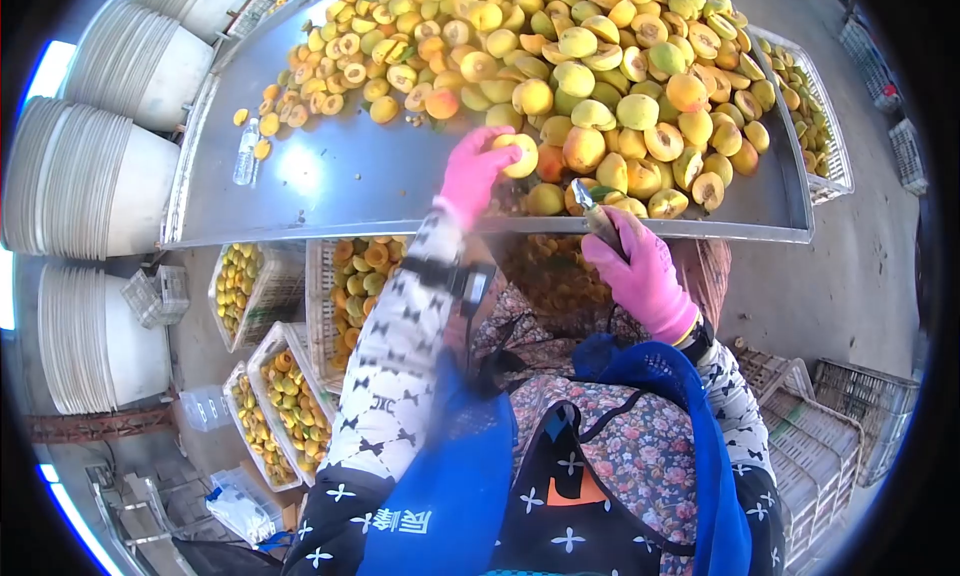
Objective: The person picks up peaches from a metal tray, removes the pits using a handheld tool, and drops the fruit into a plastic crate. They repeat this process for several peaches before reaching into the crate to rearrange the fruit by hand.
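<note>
The left hand [475, 171] reaches forward on an outstretched arm, fingers curled; the right hand [640, 271], nearer the body, is clenched.

Printed in white on the blue apron [450, 476], low in the view: a short row of characters [398, 521], too small and skewed to make out. Wrapped around the clear bottle [246, 151] lying on the steel bench [330, 191]: a label, blurred past reading. Nothing else legible anywhere.

Glossy metal tray [340, 186], matt-skinned fruit [522, 156]
</note>
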A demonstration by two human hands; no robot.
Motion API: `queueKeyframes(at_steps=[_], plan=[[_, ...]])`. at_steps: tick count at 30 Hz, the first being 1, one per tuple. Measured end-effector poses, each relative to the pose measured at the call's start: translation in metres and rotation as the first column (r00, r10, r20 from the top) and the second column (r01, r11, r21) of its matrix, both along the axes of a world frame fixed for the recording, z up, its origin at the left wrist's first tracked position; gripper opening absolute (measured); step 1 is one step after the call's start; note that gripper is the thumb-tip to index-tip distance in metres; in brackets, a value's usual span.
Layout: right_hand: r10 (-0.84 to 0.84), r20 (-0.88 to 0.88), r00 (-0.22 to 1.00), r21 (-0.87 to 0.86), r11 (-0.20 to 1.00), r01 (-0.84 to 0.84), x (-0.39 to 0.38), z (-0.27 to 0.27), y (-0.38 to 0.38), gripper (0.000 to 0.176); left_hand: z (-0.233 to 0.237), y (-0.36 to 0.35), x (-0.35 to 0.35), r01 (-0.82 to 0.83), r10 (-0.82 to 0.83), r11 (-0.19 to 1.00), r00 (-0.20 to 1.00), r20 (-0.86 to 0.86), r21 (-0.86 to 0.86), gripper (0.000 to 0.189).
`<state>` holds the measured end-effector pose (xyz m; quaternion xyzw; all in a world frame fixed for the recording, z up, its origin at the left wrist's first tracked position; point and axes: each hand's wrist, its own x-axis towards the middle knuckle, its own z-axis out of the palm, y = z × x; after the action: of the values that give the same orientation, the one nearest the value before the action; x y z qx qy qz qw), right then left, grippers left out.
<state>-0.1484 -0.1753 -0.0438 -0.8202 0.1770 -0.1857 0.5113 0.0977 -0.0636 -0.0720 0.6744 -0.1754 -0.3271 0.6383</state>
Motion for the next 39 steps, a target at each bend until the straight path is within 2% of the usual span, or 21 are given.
queueKeyframes(at_steps=[1,3,5,6,8,9,10,12,14,16,19,21,24,27,29,31,33,35,36,38,39], plan=[[-0.013,0.053,0.999,-0.041,0.999,0.015,0.004,0.002,0.003,0.04,0.008,0.007,-0.005,0.02,-0.041,0.986,0.992,-0.123,-0.167,0.041],[0.018,0.2,0.98,-0.166,0.986,0.016,0.01,-0.002,0.009,0.042,0.025,0.019,-0.03,0.045,-0.091,0.948,0.987,-0.132,-0.314,0.04],[0.043,0.153,0.987,-0.278,0.961,0.001,0.016,0.001,0.013,0.043,0.036,0.026,-0.057,0.063,-0.144,0.904,0.976,-0.161,-0.423,0.045],[0.055,0.126,0.991,-0.332,0.943,-0.011,0.017,0.002,0.016,0.044,0.039,0.024,-0.07,-0.015,-0.125,0.869,0.96,-0.249,-0.494,0.045],[0.047,0.196,0.98,-0.357,0.934,0.027,0.018,-0.008,0.024,0.044,0.043,0.016,-0.094,-0.19,-0.107,0.777,0.9,-0.423,-0.6,0.045],[0.042,0.177,0.983,-0.347,0.937,0.022,0.017,-0.012,0.027,0.044,0.043,0.014,-0.101,-0.144,0.019,0.846,0.97,-0.242,-0.513,0.044],[0.036,0.16,0.986,-0.338,0.941,0.02,0.015,-0.013,0.029,0.044,0.038,0.017,-0.103,-0.091,0.061,0.893,0.995,-0.082,-0.441,0.042],[0.052,0.07,0.996,-0.384,0.923,-0.021,0.011,-0.005,0.028,0.044,0.032,0.022,-0.105,-0.021,0.087,0.966,0.965,0.248,-0.258,0.039],[0.048,0.006,0.999,-0.439,0.898,-0.041,0.006,0.003,0.028,0.043,0.038,0.023,-0.112,0.022,0.062,0.962,0.954,0.295,-0.272,0.036],[0.038,-0.021,0.999,-0.516,0.855,-0.043,0.008,0.01,0.025,0.042,0.048,0.02,-0.117,0.025,0.036,0.944,0.983,0.178,-0.328,0.034],[0.04,-0.093,0.995,-0.591,0.802,-0.088,0.007,-0.001,0.027,0.034,0.053,0.021,-0.12,-0.082,0.002,0.906,0.982,-0.19,-0.415,0.033],[0.065,-0.126,0.99,-0.53,0.839,-0.123,0.006,-0.004,0.029,0.028,0.055,0.023,-0.125,-0.185,0.025,0.888,0.933,-0.359,-0.42,0.034],[0.099,-0.06,0.993,-0.375,0.92,-0.114,0.002,-0.005,0.041,0.025,0.056,0.023,-0.126,-0.164,0.051,0.894,0.962,-0.27,-0.417,0.033],[0.14,0.121,0.983,-0.14,0.983,-0.122,0.003,-0.002,0.049,0.022,0.064,0.023,-0.127,-0.143,0.015,0.881,0.961,-0.276,-0.451,0.03],[0.151,0.234,0.961,0.02,0.987,-0.16,0.001,-0.004,0.053,0.019,0.074,0.017,-0.131,-0.206,0.152,0.915,0.973,-0.176,-0.346,0.025],[0.189,0.012,0.982,0.341,0.922,-0.182,0.005,0.003,0.057,0.019,0.073,0.011,-0.132,-0.27,0.254,0.914,0.963,-0.092,-0.302,0.025],[0.208,-0.069,0.976,0.395,0.904,-0.165,0.004,0.002,0.057,0.02,0.063,0.008,-0.133,-0.338,0.342,0.888,0.939,-0.044,-0.312,0.03],[0.17,-0.01,0.985,0.187,0.968,-0.166,0.001,-0.005,0.056,0.022,0.058,0.016,-0.118,-0.172,0.142,0.959,0.979,-0.144,-0.225,0.036],[0.148,0.005,0.989,0.163,0.976,-0.147,0.0,-0.009,0.056,0.021,0.055,0.02,-0.113,-0.084,0.045,0.978,0.978,-0.202,-0.189,0.039],[0.112,0.042,0.993,0.123,0.986,-0.117,0.0,-0.016,0.061,0.019,0.053,0.022,-0.115,-0.109,0.064,0.985,0.95,-0.306,-0.132,0.04],[0.121,-0.005,0.993,0.14,0.983,-0.119,0.0,-0.016,0.061,0.016,0.052,0.022,-0.114,-0.115,0.071,0.988,0.933,-0.352,-0.105,0.04]])
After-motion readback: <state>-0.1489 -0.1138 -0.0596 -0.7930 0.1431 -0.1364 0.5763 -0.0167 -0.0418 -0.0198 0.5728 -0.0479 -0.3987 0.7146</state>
